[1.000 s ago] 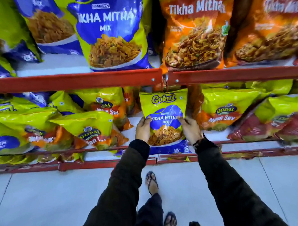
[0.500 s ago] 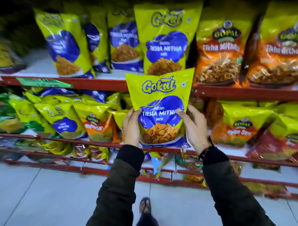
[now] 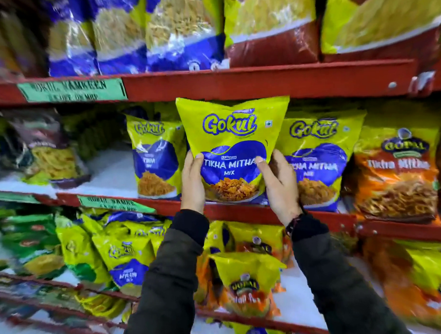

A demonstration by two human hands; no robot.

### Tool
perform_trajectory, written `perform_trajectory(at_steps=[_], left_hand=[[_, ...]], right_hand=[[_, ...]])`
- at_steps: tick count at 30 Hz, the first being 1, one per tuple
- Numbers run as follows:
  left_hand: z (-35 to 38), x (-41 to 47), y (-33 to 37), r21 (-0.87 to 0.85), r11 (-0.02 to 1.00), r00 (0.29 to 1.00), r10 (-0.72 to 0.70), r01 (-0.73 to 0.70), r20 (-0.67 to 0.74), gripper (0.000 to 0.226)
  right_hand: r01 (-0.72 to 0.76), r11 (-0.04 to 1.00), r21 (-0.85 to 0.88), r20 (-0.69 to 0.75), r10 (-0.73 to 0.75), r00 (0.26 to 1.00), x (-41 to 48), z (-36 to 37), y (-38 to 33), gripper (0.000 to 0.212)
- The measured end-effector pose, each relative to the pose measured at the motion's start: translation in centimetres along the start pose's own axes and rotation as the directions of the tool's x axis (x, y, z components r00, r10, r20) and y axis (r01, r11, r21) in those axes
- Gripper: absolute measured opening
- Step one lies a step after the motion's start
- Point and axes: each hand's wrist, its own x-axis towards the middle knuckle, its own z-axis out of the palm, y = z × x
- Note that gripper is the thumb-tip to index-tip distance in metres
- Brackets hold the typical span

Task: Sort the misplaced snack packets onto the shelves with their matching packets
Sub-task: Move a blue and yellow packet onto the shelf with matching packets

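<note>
A yellow and blue Gokul Tikha Mitha Mix packet (image 3: 232,151) is held upright in front of the middle shelf, its top edge just under the red shelf rail (image 3: 236,82) above. The left hand (image 3: 193,182) grips its lower left edge and the right hand (image 3: 277,187) grips its lower right edge, thumbs pressed on the front.

Just right of the held packet, on the shelf, stands a matching Gokul packet (image 3: 319,161); just left stands another Gokul packet (image 3: 155,156) whose name is too blurred to read. Further right of the held packet is an orange Gopal packet (image 3: 397,175).

The step in hand appears to be placing. The next move likely calls for easing the packet back into the gap between the two Gokul packets, then letting go.
</note>
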Motion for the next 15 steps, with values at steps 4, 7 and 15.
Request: perform_trajectory(at_steps=[4,7,15], left_hand=[[-0.4,3.3,-2.1,0.084,0.995,0.995,-0.065,0.059,0.074,0.035],[-0.3,4.3,-3.6,0.189,0.976,0.989,-0.127,0.111,0.073,0.041],[-0.4,7.2,-3.8,0.123,0.978,0.985,-0.172,0.171,-0.001,0.036]], right_hand=[[0.002,0.994,-0.105,-0.008,-0.003,1.000,1.7,2.3,2.5,0.033],[-0.077,0.963,-0.259,-0.049,0.066,0.997,2.8,3.3,3.9,0.040],[-0.270,0.963,0.021,-0.150,0.270,0.951,4.2,4.6,3.9,0.034]])
